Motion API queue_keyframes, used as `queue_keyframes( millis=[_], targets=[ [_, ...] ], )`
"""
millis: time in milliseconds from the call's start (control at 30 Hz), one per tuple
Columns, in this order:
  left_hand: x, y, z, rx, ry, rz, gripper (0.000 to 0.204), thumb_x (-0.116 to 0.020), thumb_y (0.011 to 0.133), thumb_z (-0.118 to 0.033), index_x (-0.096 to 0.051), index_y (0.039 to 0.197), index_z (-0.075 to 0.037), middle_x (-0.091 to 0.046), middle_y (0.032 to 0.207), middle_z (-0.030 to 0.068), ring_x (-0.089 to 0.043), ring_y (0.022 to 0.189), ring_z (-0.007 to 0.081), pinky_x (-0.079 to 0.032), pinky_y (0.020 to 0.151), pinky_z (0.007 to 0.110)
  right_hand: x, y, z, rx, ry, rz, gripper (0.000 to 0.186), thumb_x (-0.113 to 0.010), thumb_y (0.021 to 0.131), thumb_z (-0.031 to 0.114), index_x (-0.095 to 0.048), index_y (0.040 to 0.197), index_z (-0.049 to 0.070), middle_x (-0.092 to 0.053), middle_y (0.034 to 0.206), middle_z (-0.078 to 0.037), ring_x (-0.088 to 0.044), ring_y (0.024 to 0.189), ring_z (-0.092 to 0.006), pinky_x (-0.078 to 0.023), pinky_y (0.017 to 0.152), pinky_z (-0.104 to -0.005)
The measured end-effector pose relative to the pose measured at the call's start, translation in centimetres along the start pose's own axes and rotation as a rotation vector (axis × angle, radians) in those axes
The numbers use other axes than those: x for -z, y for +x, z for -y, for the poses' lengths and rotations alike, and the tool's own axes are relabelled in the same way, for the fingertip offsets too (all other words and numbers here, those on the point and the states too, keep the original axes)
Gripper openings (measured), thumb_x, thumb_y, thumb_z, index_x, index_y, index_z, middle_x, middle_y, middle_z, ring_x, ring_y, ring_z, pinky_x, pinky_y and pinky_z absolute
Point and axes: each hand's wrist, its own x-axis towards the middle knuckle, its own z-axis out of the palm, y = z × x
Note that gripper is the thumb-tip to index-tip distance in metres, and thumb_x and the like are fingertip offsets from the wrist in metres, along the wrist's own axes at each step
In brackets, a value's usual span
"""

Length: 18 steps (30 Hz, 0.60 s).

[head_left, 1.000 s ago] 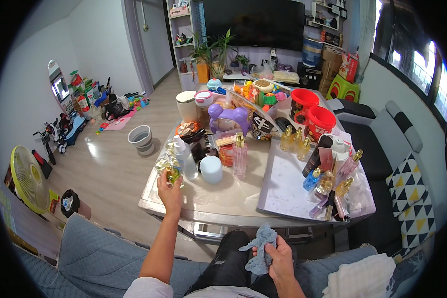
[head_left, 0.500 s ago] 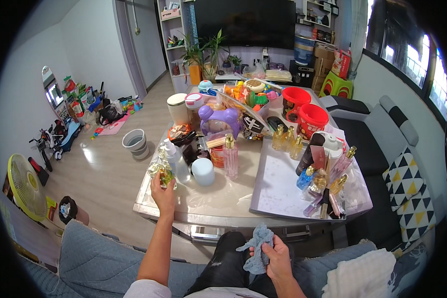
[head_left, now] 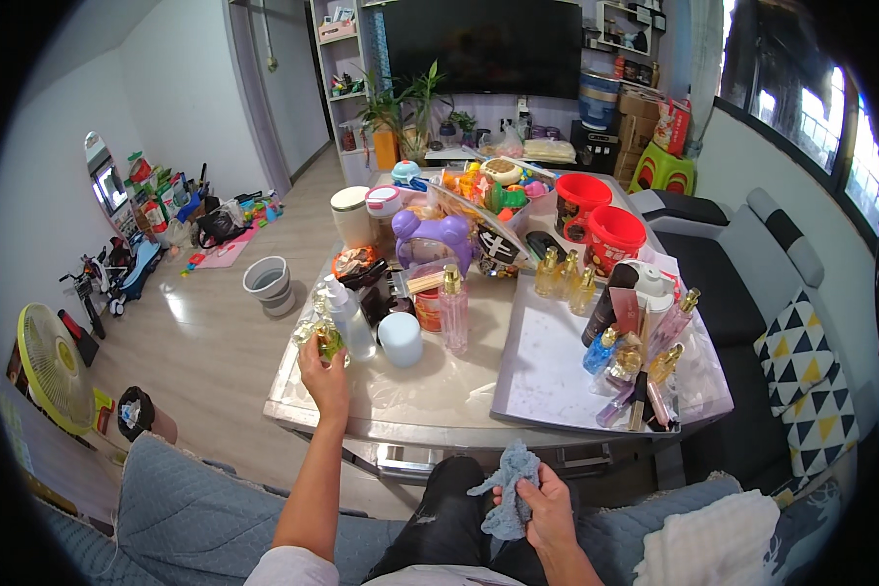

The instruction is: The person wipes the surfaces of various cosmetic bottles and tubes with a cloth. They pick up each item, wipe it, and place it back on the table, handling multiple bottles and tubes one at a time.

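Note:
At the table's [head_left: 430, 396] left edge, my left hand [head_left: 324, 371] has its fingers round a small yellow-green glass bottle [head_left: 330, 342], with other small glass bottles close behind it. Beside it stand a clear spray bottle [head_left: 355, 327], a white cylinder [head_left: 400, 340] and a tall pink bottle [head_left: 453, 322]. My right hand [head_left: 547, 513] grips a crumpled grey-blue cloth [head_left: 506, 488] over my lap. On the table's right, a shallow white tray [head_left: 532, 371] carries several perfume bottles, among them a blue one [head_left: 599, 356] and some gold ones [head_left: 547, 278].
Red buckets [head_left: 610, 239], a purple plastic item [head_left: 430, 239] and a heap of toys [head_left: 498, 195] fill the table's back. A grey pail [head_left: 269, 285], yellow fan [head_left: 51, 366] and bin [head_left: 142, 415] stand left on the floor. Sofas [head_left: 713, 273] border the right and near sides.
The view has shifted slightly, moving the table a little leftward in the picture. My left hand stays at the small bottle, with slight finger movement; my right hand still holds the cloth.

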Motion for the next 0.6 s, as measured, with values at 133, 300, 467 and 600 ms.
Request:
queue_keyframes(
  millis=[133,300,467,600],
  targets=[
    [-0.04,0.16,0.56,-0.061,0.006,-0.052,0.051,-0.069,0.071,-0.001,-0.049,0.118,0.0,-0.052,0.105,0.0136,-0.054,0.09,0.0261,-0.047,0.075,0.033,-0.05,-0.04,-0.05,-0.003,0.003,-0.001,0.026,-0.051,0.087,0.001,-0.047,0.112,-0.005,-0.062,0.092,-0.015,-0.065,0.077,-0.023,-0.057,0.068,-0.0356],
    [0.05,-0.01,0.57,-0.055,-0.013,-0.047,0.046,-0.065,0.071,0.004,-0.049,0.114,0.0,-0.051,0.1,0.0133,-0.054,0.087,0.0253,-0.047,0.075,0.034,0.23,-0.02,-0.22,-0.01,0.0,-0.008,0.026,-0.05,0.087,0.001,-0.047,0.113,-0.004,-0.061,0.093,-0.015,-0.065,0.076,-0.023,-0.056,0.068,-0.0357],
    [0.05,-0.19,-0.01,-0.046,-0.031,-0.055,0.042,-0.062,0.071,0.007,-0.05,0.111,0.0,-0.05,0.099,0.013,-0.054,0.087,0.0252,-0.046,0.075,0.033,0.31,-0.18,-0.14,-0.015,0.005,-0.001,0.026,-0.049,0.087,0.0,-0.047,0.113,-0.005,-0.061,0.095,-0.016,-0.064,0.077,-0.0227,-0.056,0.069,-0.0355],
    [-0.34,-0.45,0.55,0.031,-0.139,-0.113,0.043,-0.061,0.074,0.007,-0.048,0.115,0.0,-0.05,0.099,0.0106,-0.052,0.087,0.0225,-0.044,0.079,0.033,0.89,-0.06,-0.54,-0.011,0.038,0.014,0.025,-0.051,0.088,0.0,-0.048,0.112,-0.005,-0.062,0.095,-0.016,-0.064,0.078,-0.0223,-0.055,0.069,-0.0346]
  ],
)
